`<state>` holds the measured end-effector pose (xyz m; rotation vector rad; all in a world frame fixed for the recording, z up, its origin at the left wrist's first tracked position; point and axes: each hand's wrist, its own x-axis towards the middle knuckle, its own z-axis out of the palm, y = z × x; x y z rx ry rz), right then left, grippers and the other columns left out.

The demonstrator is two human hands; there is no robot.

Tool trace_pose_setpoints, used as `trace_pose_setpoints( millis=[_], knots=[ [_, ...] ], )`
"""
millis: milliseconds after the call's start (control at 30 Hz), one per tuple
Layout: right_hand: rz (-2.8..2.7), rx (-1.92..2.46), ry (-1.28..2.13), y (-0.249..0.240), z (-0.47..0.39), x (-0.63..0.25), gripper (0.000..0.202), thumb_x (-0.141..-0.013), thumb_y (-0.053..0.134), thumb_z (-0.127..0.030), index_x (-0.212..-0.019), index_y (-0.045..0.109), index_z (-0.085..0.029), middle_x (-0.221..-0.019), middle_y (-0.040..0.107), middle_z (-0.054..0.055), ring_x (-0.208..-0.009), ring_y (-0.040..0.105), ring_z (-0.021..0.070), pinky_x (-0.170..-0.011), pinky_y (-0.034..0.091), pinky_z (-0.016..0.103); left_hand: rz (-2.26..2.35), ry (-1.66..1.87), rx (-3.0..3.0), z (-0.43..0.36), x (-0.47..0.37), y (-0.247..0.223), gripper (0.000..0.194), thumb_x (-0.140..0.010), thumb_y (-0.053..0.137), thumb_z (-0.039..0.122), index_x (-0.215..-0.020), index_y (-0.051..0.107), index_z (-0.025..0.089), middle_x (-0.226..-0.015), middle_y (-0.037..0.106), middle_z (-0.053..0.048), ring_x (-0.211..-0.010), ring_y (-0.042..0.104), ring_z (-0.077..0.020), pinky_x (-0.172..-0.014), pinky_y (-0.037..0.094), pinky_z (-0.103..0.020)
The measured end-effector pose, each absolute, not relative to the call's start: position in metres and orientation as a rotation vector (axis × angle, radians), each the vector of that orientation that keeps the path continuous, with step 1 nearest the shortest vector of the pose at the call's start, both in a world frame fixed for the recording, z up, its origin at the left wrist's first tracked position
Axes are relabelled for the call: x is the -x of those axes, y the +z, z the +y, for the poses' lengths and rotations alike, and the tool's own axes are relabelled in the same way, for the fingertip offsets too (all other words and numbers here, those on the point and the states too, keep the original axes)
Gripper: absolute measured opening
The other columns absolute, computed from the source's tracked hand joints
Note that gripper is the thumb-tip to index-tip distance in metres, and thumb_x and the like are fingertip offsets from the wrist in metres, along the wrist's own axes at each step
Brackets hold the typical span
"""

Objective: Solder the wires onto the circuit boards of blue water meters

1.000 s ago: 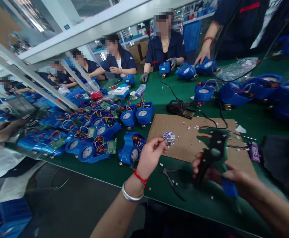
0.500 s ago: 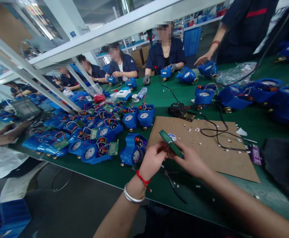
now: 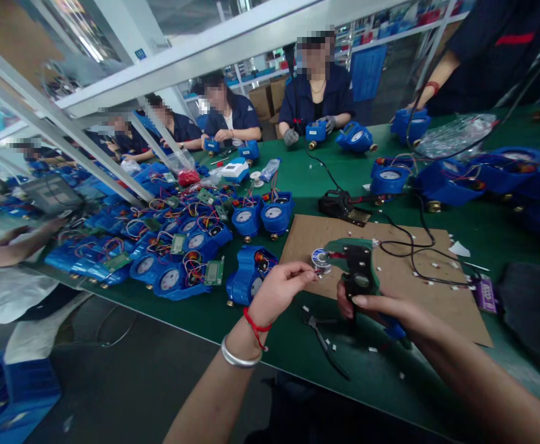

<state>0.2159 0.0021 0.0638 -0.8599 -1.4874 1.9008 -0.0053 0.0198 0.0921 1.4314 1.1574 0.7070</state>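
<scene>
My left hand (image 3: 286, 287) is closed in a pinch, the fingertips on a tiny reddish and white thing too small to name. To its right, my right hand (image 3: 371, 302) is closed around a black and green hand tool (image 3: 360, 265) that looks like a wire stripper; a blue part shows below the palm. The tool's head stands upright over the cardboard sheet (image 3: 418, 302), its edges smeared by motion. A solder spool (image 3: 320, 259) lies just behind my left fingertips. Closer to me, dark-handled pliers (image 3: 323, 345) rest on the green table.
Blue water meters (image 3: 251, 274) with loose wires and circuit boards crowd the left; more meters (image 3: 390, 176) stand at right. Small white bits, a black cable (image 3: 413, 246) and a purple box (image 3: 486, 293) lie around the cardboard. Co-workers (image 3: 316, 92) sit across the table.
My hands have moved apart, the left one slightly left. The tool in my right hand has turned from a slanted green edge to upright, showing its black head. The spool is less covered.
</scene>
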Motion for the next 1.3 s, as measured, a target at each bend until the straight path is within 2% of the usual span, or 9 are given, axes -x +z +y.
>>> trace_pose_setpoints(
  millis=[167,433,667,867,900,967,1067,1233,1300],
  knots=[
    [-1.47,0.754,2.135,0.056,-0.006,-0.221,0.029,-0.084,0.054,-0.04,-0.101,0.056,-0.018,-0.078,0.055,0.004,-0.079,0.052,0.0197,-0.077,0.041,0.035,1.076,0.611,-1.435,0.024,0.015,0.097,0.028,-0.082,0.055,0.038,-0.081,0.066,0.012,-0.054,0.04,0.005,-0.053,0.034,-0.0081,-0.052,0.024,-0.023],
    [-1.533,0.725,2.194,0.055,-0.002,-0.216,0.029,-0.087,0.053,-0.041,-0.101,0.056,-0.016,-0.071,0.055,0.002,-0.072,0.051,0.0166,-0.068,0.038,0.03,1.029,0.552,-1.39,0.026,0.023,0.098,0.026,-0.079,0.057,0.037,-0.077,0.064,0.012,-0.053,0.041,0.005,-0.051,0.033,-0.0075,-0.052,0.024,-0.023],
    [-1.412,0.799,2.204,0.055,-0.013,-0.206,0.025,-0.085,0.057,-0.041,-0.086,0.053,-0.016,-0.064,0.048,-0.001,-0.06,0.045,0.0119,-0.06,0.035,0.027,1.039,0.575,-1.428,0.026,0.024,0.103,0.023,-0.079,0.057,0.034,-0.076,0.066,0.013,-0.058,0.05,0.003,-0.053,0.037,-0.0076,-0.054,0.029,-0.022],
    [-1.28,0.934,2.124,0.052,-0.024,-0.198,0.031,-0.084,0.057,-0.047,-0.075,0.047,-0.019,-0.053,0.037,-0.006,-0.045,0.034,0.0085,-0.047,0.028,0.024,1.138,0.642,-1.498,0.022,0.018,0.089,0.024,-0.083,0.053,0.033,-0.076,0.065,0.015,-0.063,0.054,0.002,-0.058,0.044,-0.0095,-0.059,0.034,-0.023],
    [-1.367,0.992,2.056,0.053,-0.022,-0.203,0.031,-0.083,0.057,-0.048,-0.076,0.049,-0.019,-0.055,0.042,-0.004,-0.047,0.039,0.01,-0.049,0.032,0.025,1.161,0.659,-1.512,0.02,0.017,0.084,0.024,-0.084,0.052,0.033,-0.077,0.065,0.015,-0.064,0.055,0.002,-0.059,0.045,-0.01,-0.06,0.035,-0.023],
    [-1.59,1.153,1.823,0.054,-0.016,-0.217,0.028,-0.083,0.057,-0.048,-0.085,0.055,-0.02,-0.072,0.059,0.002,-0.067,0.056,0.0169,-0.063,0.042,0.028,1.211,0.711,-1.534,0.018,0.013,0.073,0.024,-0.086,0.049,0.034,-0.083,0.065,0.016,-0.067,0.057,0.001,-0.062,0.049,-0.0114,-0.061,0.037,-0.023],
    [-1.784,1.504,1.343,0.045,-0.002,-0.248,0.033,-0.084,0.053,-0.047,-0.103,0.056,-0.021,-0.105,0.063,0.008,-0.098,0.058,0.0259,-0.082,0.044,0.035,1.319,0.804,-1.606,0.013,0.006,0.059,0.022,-0.089,0.047,0.033,-0.091,0.064,0.018,-0.075,0.061,0.0,-0.069,0.054,-0.0136,-0.065,0.041,-0.024],
    [-2.097,2.094,0.577,0.0,0.014,-0.29,0.038,-0.085,0.046,-0.044,-0.109,0.053,-0.015,-0.094,0.064,0.014,-0.082,0.061,0.0304,-0.069,0.045,0.039,1.554,0.864,-2.005,0.004,-0.008,0.042,0.016,-0.088,0.048,0.018,-0.094,0.063,0.019,-0.091,0.062,-0.004,-0.086,0.057,-0.017,-0.079,0.044,-0.03],
    [-2.184,2.164,0.303,-0.018,0.016,-0.299,0.04,-0.083,0.048,-0.043,-0.109,0.053,-0.013,-0.095,0.063,0.016,-0.084,0.061,0.0322,-0.069,0.045,0.04,1.688,0.787,-2.21,0.0,-0.013,0.035,0.017,-0.089,0.049,0.017,-0.094,0.064,0.02,-0.097,0.059,-0.006,-0.091,0.056,-0.0192,-0.083,0.043,-0.033]
  ],
)
